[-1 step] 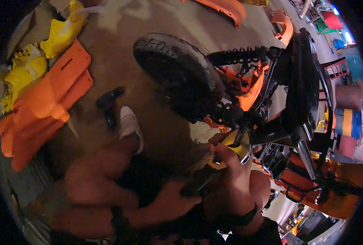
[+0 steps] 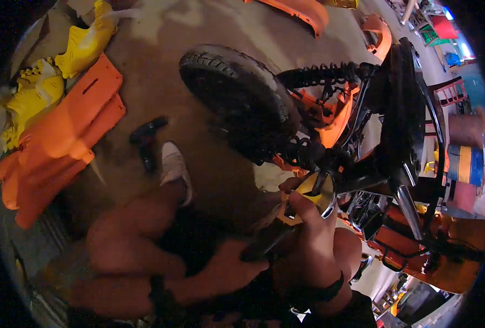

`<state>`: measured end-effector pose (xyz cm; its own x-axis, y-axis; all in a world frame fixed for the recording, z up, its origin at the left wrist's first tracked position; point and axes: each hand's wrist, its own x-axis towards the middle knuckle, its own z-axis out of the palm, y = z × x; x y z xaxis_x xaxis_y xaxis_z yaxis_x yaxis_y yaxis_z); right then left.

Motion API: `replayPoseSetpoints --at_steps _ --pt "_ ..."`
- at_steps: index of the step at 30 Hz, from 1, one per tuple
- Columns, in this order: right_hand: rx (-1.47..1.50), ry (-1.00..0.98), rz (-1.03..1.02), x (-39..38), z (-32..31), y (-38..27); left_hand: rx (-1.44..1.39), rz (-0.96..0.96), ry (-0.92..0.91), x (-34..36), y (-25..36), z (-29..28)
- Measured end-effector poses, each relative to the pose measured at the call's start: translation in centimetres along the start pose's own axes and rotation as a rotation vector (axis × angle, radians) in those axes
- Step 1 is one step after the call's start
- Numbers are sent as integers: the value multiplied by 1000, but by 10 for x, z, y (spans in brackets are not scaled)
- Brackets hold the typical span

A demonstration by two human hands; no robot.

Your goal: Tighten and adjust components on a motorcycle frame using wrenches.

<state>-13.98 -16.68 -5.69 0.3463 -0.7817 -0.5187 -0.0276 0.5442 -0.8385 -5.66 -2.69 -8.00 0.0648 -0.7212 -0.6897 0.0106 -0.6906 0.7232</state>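
Note:
My right hand (image 2: 316, 240) is closed round a yellow part (image 2: 323, 198) with a shiny silver edge, thumb pressed near its opening. That part sits against the lower end of a black vehicle frame (image 2: 362, 177), by a coil-spring shock absorber (image 2: 300, 153). Whether it is fastened there I cannot tell. Lower and to the left, my left hand (image 2: 234, 265) is closed on a dark, elongated tool (image 2: 270, 243) that points towards my right hand. Shadow hides the tool's exact kind and most of the left fingers.
A knobbly black tyre (image 2: 237, 93) stands ahead. On the floor to the left lie a dark power drill (image 2: 145, 142) near my shoe (image 2: 173, 167), orange panels (image 2: 62, 136) and yellow panels (image 2: 87, 46). An orange seat-like piece (image 2: 444, 246) and stools are at the right.

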Motion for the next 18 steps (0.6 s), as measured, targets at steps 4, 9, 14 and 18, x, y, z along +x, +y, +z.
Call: replayPoseSetpoints --at_steps 4,9,14,18 --pt "9 -59 -45 1 -4 -5 56 -12 -13 2 8 -5" --pt "192 -126 -81 5 -5 1 -97 33 7 7 -15 8" --pt "298 -159 -40 7 -9 -1 -58 -32 -15 3 3 1" --pt "369 -71 11 6 -2 0 -50 -56 -32 3 3 0"
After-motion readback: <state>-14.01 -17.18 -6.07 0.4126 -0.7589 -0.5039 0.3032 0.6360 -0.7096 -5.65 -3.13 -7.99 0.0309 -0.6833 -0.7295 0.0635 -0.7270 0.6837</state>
